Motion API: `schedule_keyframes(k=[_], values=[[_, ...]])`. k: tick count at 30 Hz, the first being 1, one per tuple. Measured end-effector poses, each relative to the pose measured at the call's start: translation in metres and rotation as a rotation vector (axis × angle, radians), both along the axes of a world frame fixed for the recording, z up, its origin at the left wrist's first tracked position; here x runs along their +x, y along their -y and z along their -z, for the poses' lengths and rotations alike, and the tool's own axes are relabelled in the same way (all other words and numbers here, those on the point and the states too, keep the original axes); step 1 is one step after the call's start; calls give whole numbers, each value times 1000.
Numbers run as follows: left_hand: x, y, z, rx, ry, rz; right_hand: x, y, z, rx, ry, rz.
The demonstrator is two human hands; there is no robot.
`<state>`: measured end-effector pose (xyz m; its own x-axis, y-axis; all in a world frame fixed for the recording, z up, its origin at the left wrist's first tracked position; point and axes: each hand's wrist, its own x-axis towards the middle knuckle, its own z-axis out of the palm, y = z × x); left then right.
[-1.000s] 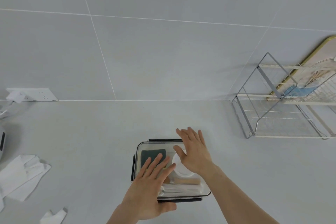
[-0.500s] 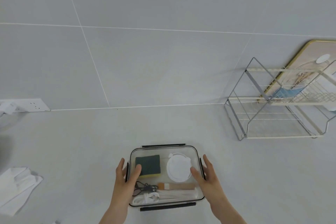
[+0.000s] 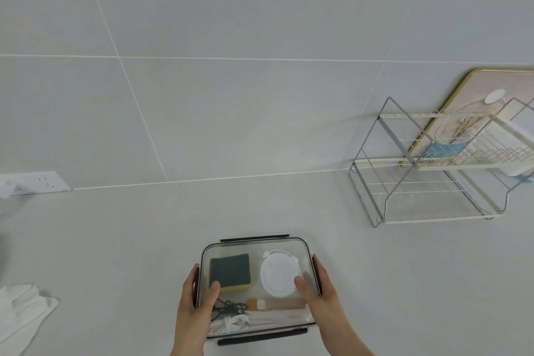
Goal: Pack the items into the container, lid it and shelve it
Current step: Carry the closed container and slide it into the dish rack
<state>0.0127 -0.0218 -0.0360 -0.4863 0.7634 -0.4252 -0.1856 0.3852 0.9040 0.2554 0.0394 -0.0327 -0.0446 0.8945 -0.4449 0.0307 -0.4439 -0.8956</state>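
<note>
A clear rectangular container (image 3: 254, 243) with a transparent lid and black clips sits on the white counter near the bottom middle. Through the lid I see a dark green sponge (image 3: 229, 270), a round white disc (image 3: 278, 274), a wooden-handled brush (image 3: 277, 303), a dark cord (image 3: 229, 308) and a white cord (image 3: 231, 324). My left hand (image 3: 193, 309) clasps the container's left side, thumb on the lid. My right hand (image 3: 320, 295) clasps the right side, thumb on the lid. A two-tier wire shelf rack (image 3: 427, 193) stands at the right against the wall.
White cloths (image 3: 20, 315) lie at the left edge of the counter. A wall socket plate (image 3: 40, 185) sits low on the tiled wall at the left. A gold-framed board (image 3: 474, 113) leans behind the rack, whose upper tier holds a blue item (image 3: 445, 150).
Both hands went from lying flat on the lid to gripping the container's left and right sides. The view has tilted so the container and rack appear a little further right.
</note>
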Motion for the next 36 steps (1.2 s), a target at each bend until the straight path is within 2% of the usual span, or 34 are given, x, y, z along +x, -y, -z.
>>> schedule_keyframes(k=[10, 20, 27, 36], values=[[0, -40, -68, 138, 43, -39, -1, -35, -72, 64, -62, 39], [23, -76, -142, 286, 79, 11, 22, -54, -146, 165, -18, 117], [83, -95, -153, 297, 68, 120, 80, -44, -167, 163, 38, 241], [189, -113, -143, 220, 26, 277, 181, -30, -161, 93, 80, 399]])
